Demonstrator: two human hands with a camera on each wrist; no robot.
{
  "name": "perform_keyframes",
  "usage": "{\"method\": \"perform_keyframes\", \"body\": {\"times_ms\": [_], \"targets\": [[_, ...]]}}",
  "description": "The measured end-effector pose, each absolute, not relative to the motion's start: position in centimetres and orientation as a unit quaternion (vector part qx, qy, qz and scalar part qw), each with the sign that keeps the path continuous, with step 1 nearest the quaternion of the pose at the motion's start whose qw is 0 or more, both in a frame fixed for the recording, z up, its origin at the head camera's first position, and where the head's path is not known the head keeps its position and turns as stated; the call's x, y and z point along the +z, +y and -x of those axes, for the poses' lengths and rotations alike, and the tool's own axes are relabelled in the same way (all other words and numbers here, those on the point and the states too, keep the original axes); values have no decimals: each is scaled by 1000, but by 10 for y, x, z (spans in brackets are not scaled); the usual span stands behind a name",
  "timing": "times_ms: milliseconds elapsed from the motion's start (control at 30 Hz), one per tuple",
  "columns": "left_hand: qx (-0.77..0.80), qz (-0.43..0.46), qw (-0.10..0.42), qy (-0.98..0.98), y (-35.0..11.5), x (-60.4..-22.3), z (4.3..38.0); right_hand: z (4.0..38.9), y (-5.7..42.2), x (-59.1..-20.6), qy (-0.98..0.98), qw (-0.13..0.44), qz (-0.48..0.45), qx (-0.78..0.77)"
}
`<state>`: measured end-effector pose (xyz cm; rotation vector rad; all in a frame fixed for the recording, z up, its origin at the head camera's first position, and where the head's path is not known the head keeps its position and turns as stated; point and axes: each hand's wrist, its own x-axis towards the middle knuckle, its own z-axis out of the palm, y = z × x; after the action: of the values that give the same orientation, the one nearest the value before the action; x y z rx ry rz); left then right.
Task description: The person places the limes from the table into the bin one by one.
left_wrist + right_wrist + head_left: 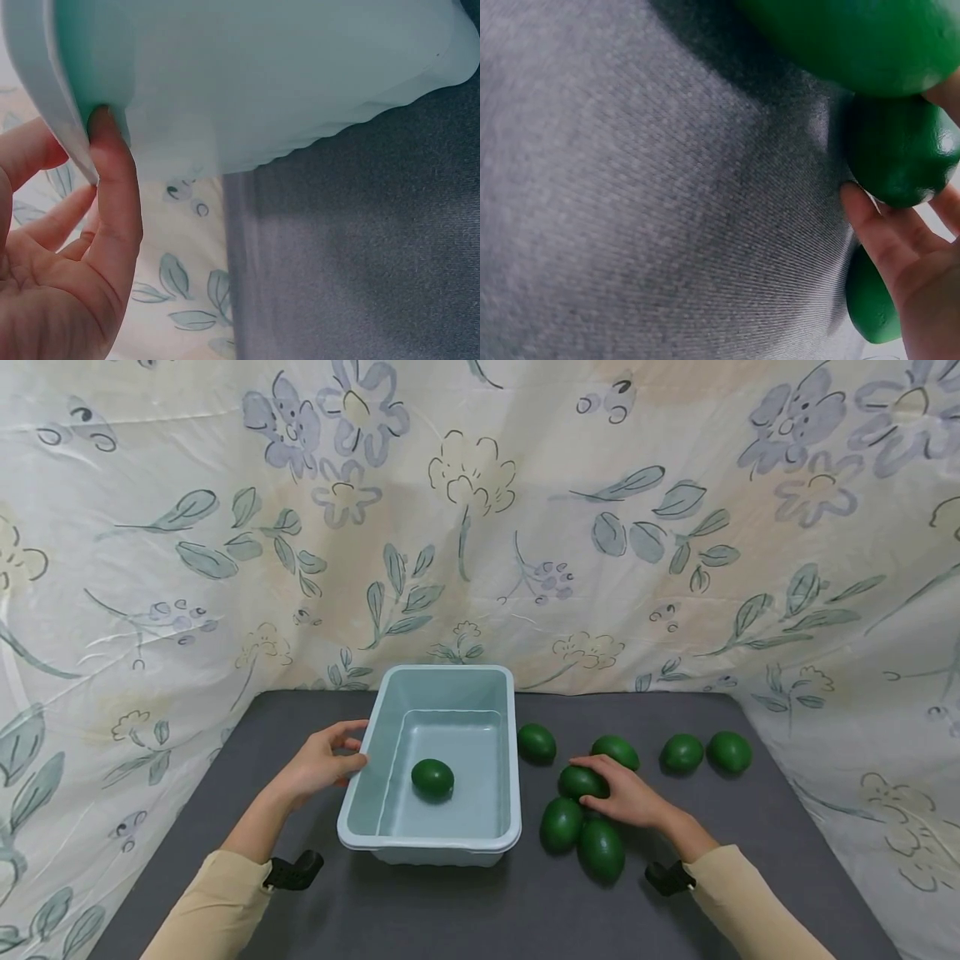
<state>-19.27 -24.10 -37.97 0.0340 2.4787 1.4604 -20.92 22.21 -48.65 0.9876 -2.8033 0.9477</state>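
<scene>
A pale blue-green plastic tub (427, 843) stands mid-table with one glossy dark green avocado (432, 779) inside. At its left side, my left hand (324, 762) pinches the rim; in the left wrist view the fingers (116, 187) lie against the wall under the lip. My right hand (626, 789) holds an avocado (581, 782) right of the tub, thumb on the near side and fingers over the far side. The right wrist view shows this avocado (900, 150) between thumb and fingers, its underside close to the cloth.
Avocados lie close around the right hand: one behind (617, 750), two in front (561, 825) (602, 852). Another avocado (537, 743) sits beside the tub's right wall, and a pair (682, 753) (729, 752) lies farther right. A floral curtain (480, 568) hangs behind the dark grey table (420, 910).
</scene>
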Motion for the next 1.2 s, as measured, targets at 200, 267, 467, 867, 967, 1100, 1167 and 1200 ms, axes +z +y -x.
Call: {"method": "perform_keyframes", "body": {"times_ms": [200,267,467,867,967,1100,1167,1200], "targets": [[506,-12,128,853,-241,-380,192,212,223,-492,-904,10,-301,304],[507,-12,127,853,-241,-380,192,212,223,-493,-903,14,-301,306],[507,-16,127,852,-241,-381,192,211,224,-492,-904,24,-295,309],[502,-12,129,855,-241,-382,192,211,225,-472,-908,37,-283,307],[503,-12,127,855,-241,-382,192,212,226,-467,-909,33,-276,310],[504,-14,124,855,-241,-382,192,214,228,-462,-911,29,-269,312],[503,-15,123,856,-240,-381,192,216,228,-459,-911,31,-269,312],[502,-15,123,856,-240,-381,192,216,228,-457,-911,31,-269,313]]}}
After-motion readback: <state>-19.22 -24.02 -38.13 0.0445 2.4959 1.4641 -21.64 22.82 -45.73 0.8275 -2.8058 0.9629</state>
